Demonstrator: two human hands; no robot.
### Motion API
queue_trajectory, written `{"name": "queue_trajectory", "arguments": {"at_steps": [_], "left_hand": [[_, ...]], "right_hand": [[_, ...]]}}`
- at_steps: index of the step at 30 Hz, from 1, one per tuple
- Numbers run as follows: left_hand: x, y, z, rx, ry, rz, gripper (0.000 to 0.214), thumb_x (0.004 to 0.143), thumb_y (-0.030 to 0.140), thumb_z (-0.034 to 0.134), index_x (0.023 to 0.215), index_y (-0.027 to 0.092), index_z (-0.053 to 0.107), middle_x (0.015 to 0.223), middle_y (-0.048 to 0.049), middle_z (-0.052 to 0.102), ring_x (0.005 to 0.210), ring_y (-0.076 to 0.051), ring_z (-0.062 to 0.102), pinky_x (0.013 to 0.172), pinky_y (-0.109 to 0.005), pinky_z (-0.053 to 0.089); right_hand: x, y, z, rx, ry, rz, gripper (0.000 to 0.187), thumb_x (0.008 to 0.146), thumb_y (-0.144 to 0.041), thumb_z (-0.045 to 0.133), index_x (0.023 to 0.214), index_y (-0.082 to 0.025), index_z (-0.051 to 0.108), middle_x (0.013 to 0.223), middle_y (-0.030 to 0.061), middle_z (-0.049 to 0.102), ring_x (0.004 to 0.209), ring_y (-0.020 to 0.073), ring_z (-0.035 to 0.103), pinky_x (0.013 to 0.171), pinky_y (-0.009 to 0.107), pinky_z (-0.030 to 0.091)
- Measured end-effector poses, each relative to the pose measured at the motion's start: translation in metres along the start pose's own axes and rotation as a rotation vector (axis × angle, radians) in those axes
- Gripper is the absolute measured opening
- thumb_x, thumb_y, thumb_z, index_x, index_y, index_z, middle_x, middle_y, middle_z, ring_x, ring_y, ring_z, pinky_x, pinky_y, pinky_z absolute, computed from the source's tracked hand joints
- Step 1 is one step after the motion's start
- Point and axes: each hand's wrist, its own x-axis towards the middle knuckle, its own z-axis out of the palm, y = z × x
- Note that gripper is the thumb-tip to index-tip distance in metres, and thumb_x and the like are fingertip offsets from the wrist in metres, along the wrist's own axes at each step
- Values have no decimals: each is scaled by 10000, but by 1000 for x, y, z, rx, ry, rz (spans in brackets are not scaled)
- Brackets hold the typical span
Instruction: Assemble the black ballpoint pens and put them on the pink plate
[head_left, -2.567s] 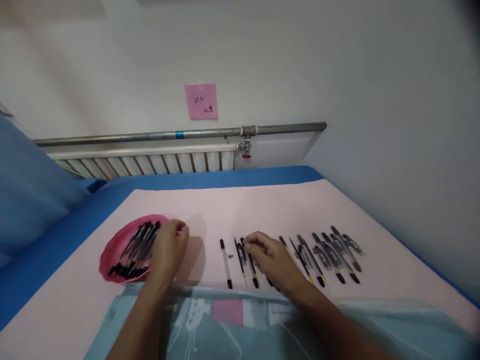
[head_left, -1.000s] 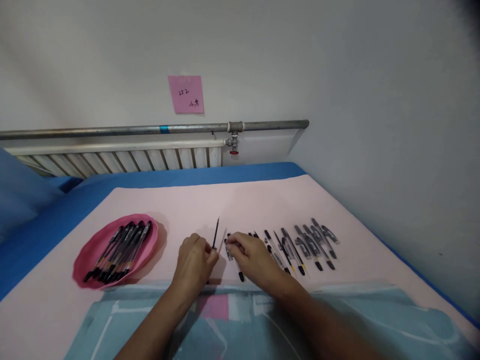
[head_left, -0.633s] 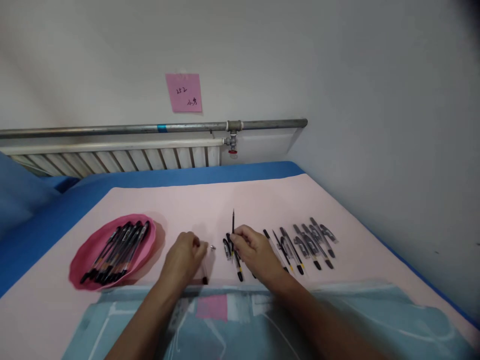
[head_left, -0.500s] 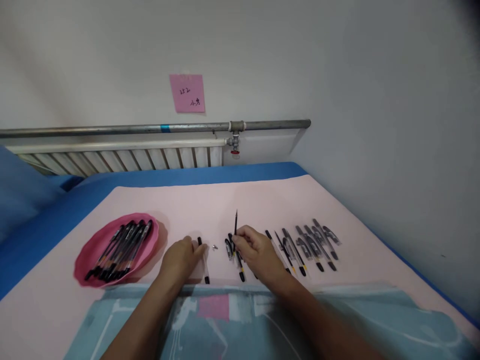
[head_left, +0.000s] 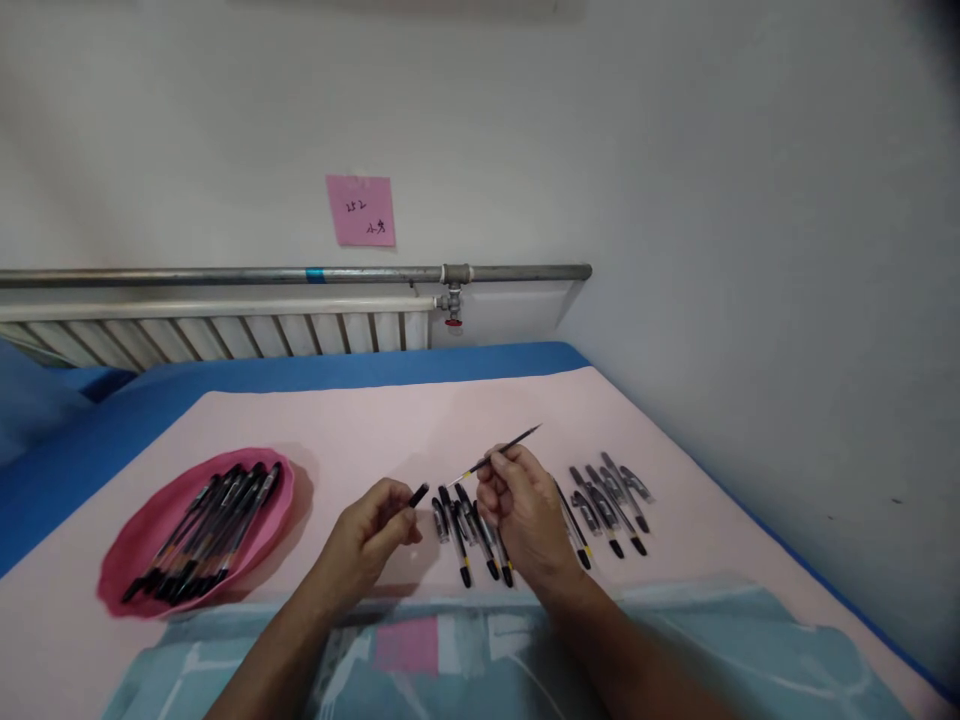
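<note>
Pen barrel (head_left: 418,494), lying flat moments ago, is now gripped in our left hand (head_left: 375,522); our right hand (head_left: 526,508) pinches a newly tilted refill (head_left: 521,438). We hold both parts, right of the pink dish (head_left: 150,515).

rocking bare forearms (head_left: 300,620), slimmer at the wrists (head_left: 330,588), wider toward the elbows, kinda blurry low on the right, plus a bare left hand (head_left: 379,525) and equally bare right hand (head_left: 529,510)

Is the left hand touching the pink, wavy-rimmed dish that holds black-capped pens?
Apart: the head view shows a strip of pale pink tabletop between the dish and the left hand.
</note>
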Motion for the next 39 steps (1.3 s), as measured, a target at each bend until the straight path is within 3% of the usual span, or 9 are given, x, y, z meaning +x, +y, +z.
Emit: {"name": "queue_trajectory", "arguments": {"at_steps": [3, 21, 25, 28, 32, 35, 39], "left_hand": [[-1, -2, 0, 14, -17, 7, 128, 803, 303, 480, 851, 188, 509, 688, 11, 587, 689, -134, 547, 675, -241, 402], [-2, 0, 1, 139, -68, 18, 153, 812, 321, 471, 836, 180, 523, 689, 7, 564, 663, -125, 505, 619, -228, 367], [-3, 0, 2, 65, -89, -10, 162, 803, 330, 481, 835, 180, 537, 597, 31, 525, 582, -112, 487, 580, -219, 372], [-2, -1, 2, -8, -88, -36, 179, 793, 347, 497, 833, 177, 534, 576, 39, 510, 529, -103, 480, 535, -213, 369], [2, 0, -5, -119, 17, -36, 171, 798, 338, 492, 820, 170, 512, 548, 42, 518, 492, -90, 463, 507, -206, 359], [5, 2, -12, -273, 147, -12, 151, 793, 314, 496, 765, 165, 504, 567, 37, 529, 498, -80, 467, 501, -197, 359], [8, 0, -20, -467, 254, -26, 146, 775, 298, 508, 753, 154, 514, 628, 30, 530, 449, -50, 424, 418, -175, 297]], "right_hand": [[-1, -2, 2, 51, -17, 19, 147, 742, -301, 566, 717, -182, 484, 603, -40, 520, 403, 48, 399, 336, 144, 271], [-6, 5, -2, -227, -83, -45, 171, 829, -319, 487, 719, -188, 494, 562, -48, 491, 412, 57, 373, 374, 176, 274], [-12, 6, 0, -439, -197, -111, 128, 820, -291, 500, 751, -187, 528, 552, -52, 472, 471, 70, 413, 452, 188, 332], [-13, 8, 3, -495, -307, -48, 98, 797, -269, 514, 805, -181, 558, 560, -51, 477, 462, 73, 414, 459, 196, 338], [-8, 9, 0, -465, -226, 6, 194, 792, -315, 505, 943, -195, 533, 539, -70, 444, 413, 75, 368, 408, 198, 288], [-5, 12, -4, -694, -216, -110, 134, 823, -292, 460, 827, -194, 551, 591, -38, 499, 491, 96, 434, 476, 216, 333], [-2, 23, 2, -1157, -466, -387, 141, 825, -172, 443, 780, -182, 576, 794, 32, 594, 759, 150, 513, 697, 266, 365]]}}
